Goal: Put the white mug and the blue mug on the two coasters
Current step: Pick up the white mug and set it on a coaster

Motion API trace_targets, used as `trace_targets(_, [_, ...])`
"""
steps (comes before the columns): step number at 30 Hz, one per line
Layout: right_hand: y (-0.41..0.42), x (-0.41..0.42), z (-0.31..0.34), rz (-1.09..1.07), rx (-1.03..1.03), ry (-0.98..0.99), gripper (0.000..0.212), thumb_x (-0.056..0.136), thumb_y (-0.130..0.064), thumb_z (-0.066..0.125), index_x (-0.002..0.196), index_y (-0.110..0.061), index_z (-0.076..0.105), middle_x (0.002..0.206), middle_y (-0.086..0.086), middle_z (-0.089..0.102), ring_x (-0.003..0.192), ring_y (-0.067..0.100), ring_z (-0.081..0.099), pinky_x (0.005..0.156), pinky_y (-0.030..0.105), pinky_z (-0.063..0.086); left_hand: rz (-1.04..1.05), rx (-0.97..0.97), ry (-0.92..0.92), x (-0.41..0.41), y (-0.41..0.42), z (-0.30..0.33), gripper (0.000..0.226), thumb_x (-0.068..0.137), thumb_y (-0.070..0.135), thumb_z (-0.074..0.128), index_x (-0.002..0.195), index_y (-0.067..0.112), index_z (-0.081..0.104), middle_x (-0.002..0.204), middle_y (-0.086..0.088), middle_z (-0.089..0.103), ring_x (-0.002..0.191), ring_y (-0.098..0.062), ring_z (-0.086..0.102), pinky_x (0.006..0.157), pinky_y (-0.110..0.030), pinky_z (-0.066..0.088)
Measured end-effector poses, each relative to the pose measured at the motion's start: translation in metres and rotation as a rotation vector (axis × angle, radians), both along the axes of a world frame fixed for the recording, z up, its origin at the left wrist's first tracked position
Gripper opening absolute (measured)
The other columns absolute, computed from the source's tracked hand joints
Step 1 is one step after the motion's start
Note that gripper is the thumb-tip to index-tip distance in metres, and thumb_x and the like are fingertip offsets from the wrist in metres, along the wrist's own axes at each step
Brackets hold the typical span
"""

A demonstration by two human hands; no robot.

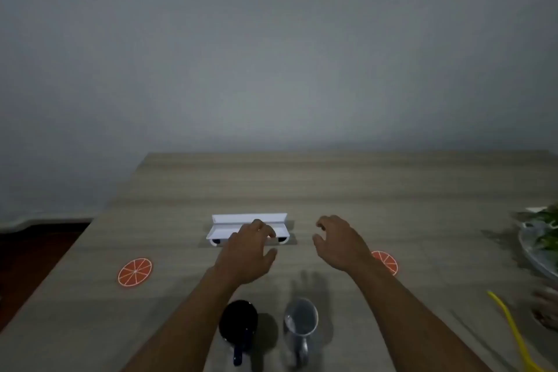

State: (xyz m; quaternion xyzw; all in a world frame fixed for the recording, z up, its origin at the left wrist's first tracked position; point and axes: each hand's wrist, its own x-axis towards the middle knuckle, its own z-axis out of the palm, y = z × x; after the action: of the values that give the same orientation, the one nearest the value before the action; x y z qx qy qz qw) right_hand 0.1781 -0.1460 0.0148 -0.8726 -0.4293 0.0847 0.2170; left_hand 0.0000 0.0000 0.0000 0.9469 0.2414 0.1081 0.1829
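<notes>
Both hands hovered empty over the middle of the wooden table (362, 190), fingers loosely spread: the left hand (247, 254) in front of a white holder (241, 225), the right hand (341, 246) beside it. Near the front edge stood the blue mug (238, 322) and the white mug (300, 322), upright, side by side. One orange-slice coaster (135, 272) lay toward the left edge; the other coaster (386, 261) lay partly hidden behind the right wrist.

Bare wood-grain tabletop (362, 196) open between mugs and both orange-slice coasters. White plastic tray (241, 225) sits far centre. Yellow strip (510, 323) and greens plate (534, 251) crowd right edge.
</notes>
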Motion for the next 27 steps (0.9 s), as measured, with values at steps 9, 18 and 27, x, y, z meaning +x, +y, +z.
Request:
trace_targets(9, [-0.046,-0.054,-0.106,-0.070,-0.070,0.345,0.085,0.090,-0.039,0.070,0.157,-0.016,0.023,0.161,0.005,0.022,0.143,0.026,0.037,0.112,0.036,0.041,0.066,-0.091,-0.064,-0.044,-0.039,-0.083,0.041,0.096,0.028,0.064,0.135,0.019,0.057,0.143,-0.002,0.053,0.136,-0.021,0.047,0.111,-0.039,0.041])
trace_targets(18, [-0.047,-0.083,-0.159,-0.093,-0.060,0.432,0.105,0.074,-0.038,0.087,0.155,-0.012,0.025,0.156,0.005,0.032,0.138,0.024,0.041,0.106,0.033,0.044,0.063,-0.114,-0.008,-0.054,-0.062,-0.116,0.047,0.094,0.022,0.064,0.140,0.015,0.056,0.145,-0.005,0.055,0.138,-0.023,0.049,0.113,-0.038,0.040])
trace_targets(27, [-0.053,-0.080,-0.171,-0.207,0.052,0.460,0.089,0.064,-0.028,0.093,0.138,-0.014,0.046,0.134,0.005,0.056,0.120,0.023,0.057,0.092,0.031,0.050,0.009,-0.120,0.087,-0.050,-0.072,-0.129,0.051,0.101,0.026,0.057,0.149,0.013,0.047,0.159,-0.008,0.044,0.157,-0.026,0.025,0.127,-0.040,0.025])
